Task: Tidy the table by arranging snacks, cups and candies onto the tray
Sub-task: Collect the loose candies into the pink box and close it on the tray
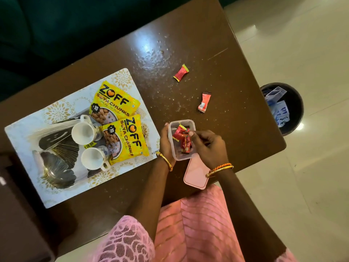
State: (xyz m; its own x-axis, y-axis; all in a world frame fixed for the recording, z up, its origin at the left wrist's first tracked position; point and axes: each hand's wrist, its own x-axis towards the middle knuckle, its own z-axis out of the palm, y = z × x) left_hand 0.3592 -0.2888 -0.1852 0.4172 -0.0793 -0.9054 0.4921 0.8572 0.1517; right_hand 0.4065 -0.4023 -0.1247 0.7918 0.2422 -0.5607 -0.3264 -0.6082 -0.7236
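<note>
A white patterned tray (pixel 22 148) lies at the left of the brown table (pixel 217 44). On it are two yellow soya-chunk packets (pixel 116 103) (pixel 130 138), two white cups (pixel 83 133) (pixel 93 158) and dark snack packs (pixel 60 159). My left hand (pixel 166 142) grips the side of a small clear box (pixel 189 122) holding several red candies (pixel 178 133). My right hand (pixel 207 146) hovers over the box, fingertips pinched at a candy inside. Two red candies (pixel 181 72) (pixel 204 102) lie loose on the table beyond the box.
The box's pink lid (pixel 194 174) lies on the table under my right wrist, near the front edge. Crumbs are scattered across the table's middle. A dark waste bin (pixel 294 103) with paper scraps stands on the tiled floor off the right edge.
</note>
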